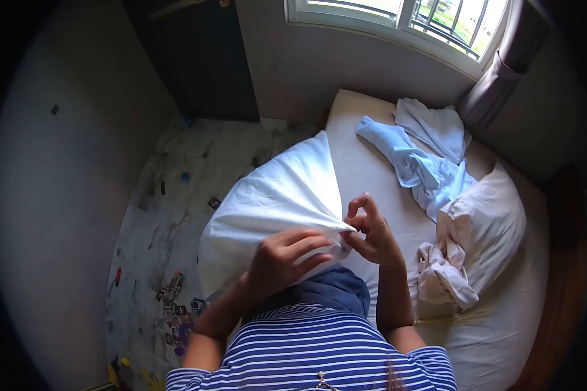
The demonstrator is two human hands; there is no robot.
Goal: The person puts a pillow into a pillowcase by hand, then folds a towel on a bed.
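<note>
A white cloth point(274, 195), which looks like a pillow cover, fans out in front of me to the left, its gathered corner at my fingers. My right hand point(372, 234) pinches that gathered corner, with the index finger curled above it. Just left of it, my left hand point(290, 254) lies against the near side of the cloth, fingers apart and pointing right. Whether its hidden fingertips grip any fabric does not show.
The bed point(365, 156) carries a light blue cloth point(411, 163), a grey-white cloth point(430, 124), a pale pillow point(496, 221) and a crumpled pinkish cloth point(447, 274). Small items point(173, 306) litter the floor at left. A dark door point(202, 65) and a window point(404, 26) stand beyond.
</note>
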